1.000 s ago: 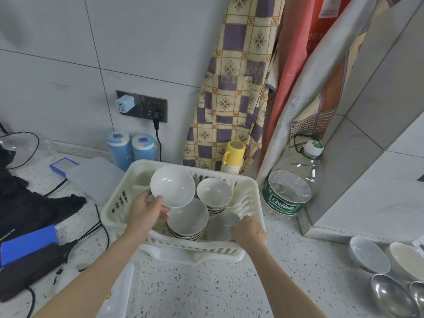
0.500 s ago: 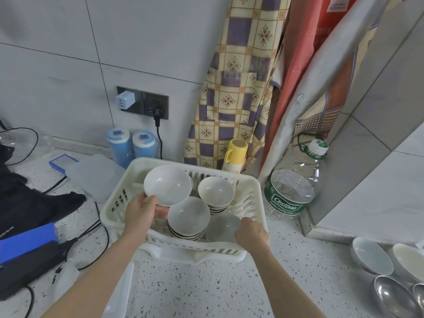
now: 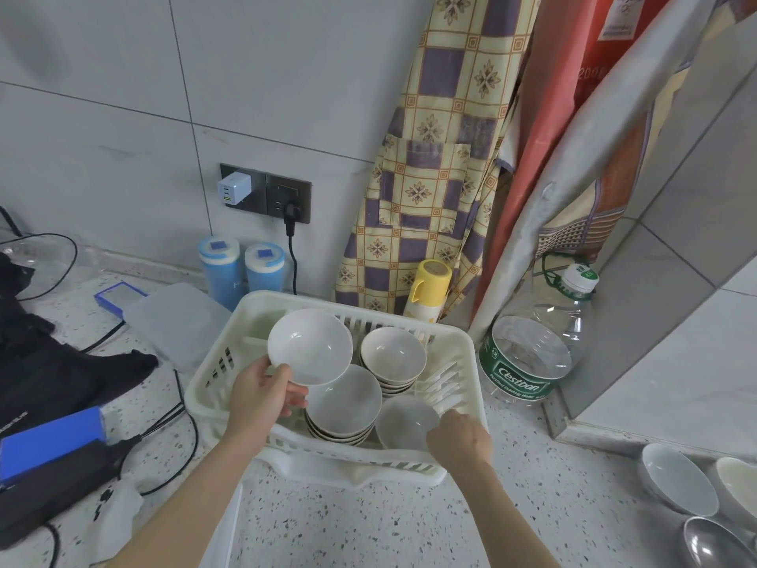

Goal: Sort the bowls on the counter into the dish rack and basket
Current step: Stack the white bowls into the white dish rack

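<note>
Since a second ago we have brought the white bowl [image 3: 310, 346] a little lower and to the left over the dish rack [image 3: 213, 375], while the grey bowl [image 3: 406, 420] under our other hand has hardly shifted.

Our left hand [image 3: 262, 397] pinches the white bowl at its near rim, thumb on the inside and fingers beneath, so the bowl stands tilted just beyond and above the hand, its mouth facing us. It looks like glazed ceramic: stiff, smooth, likely slippery, and it would chip if knocked against the stacks. We judge the rim the right hold, with fingers kept under the foot for support.

Our right hand [image 3: 461, 440] curls over the near edge of the grey bowl, which sits just beyond and left of that hand in the rack's front right corner. How firmly it grips we cannot tell, since the fingers are hidden behind the hand.

Between the two hands stands a stack of bowls [image 3: 344, 403], and beyond it a second stack [image 3: 393, 358] toward the back of the rack.

Well to the right of the right hand, on the desk [image 3: 409, 526], more loose bowls [image 3: 678, 479] wait near the frame's edge. Beyond the rack stand a yellow flask [image 3: 428, 289] and a large water bottle [image 3: 532, 350].
</note>
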`<action>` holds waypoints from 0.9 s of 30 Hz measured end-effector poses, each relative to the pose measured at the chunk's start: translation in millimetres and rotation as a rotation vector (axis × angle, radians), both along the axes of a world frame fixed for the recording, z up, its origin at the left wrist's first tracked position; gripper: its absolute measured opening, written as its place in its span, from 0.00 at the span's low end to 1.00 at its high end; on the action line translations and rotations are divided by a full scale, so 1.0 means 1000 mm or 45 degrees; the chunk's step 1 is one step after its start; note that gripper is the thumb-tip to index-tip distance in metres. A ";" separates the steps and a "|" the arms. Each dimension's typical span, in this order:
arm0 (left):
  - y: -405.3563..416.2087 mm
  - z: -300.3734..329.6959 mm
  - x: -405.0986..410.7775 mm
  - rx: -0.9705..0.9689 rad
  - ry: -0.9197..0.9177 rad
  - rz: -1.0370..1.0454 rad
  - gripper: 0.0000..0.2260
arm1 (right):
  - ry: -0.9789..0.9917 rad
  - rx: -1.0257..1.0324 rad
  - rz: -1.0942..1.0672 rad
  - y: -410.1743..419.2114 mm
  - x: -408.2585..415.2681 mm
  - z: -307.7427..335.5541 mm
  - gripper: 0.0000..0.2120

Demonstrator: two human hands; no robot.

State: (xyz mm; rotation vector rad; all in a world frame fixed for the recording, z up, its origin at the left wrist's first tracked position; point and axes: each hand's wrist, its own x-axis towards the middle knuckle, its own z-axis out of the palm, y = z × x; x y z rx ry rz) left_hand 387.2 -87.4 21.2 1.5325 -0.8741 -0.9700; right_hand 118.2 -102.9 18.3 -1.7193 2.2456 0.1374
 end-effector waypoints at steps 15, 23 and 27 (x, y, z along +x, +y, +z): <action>0.003 0.006 -0.003 0.053 -0.033 -0.062 0.10 | 0.028 -0.212 -0.041 0.008 0.006 -0.004 0.16; 0.003 0.009 0.001 0.107 -0.048 -0.117 0.09 | -0.038 -0.267 -0.045 0.015 0.006 -0.002 0.15; 0.005 0.011 0.001 0.106 -0.029 -0.114 0.09 | -0.060 -0.297 -0.052 0.015 0.006 -0.002 0.16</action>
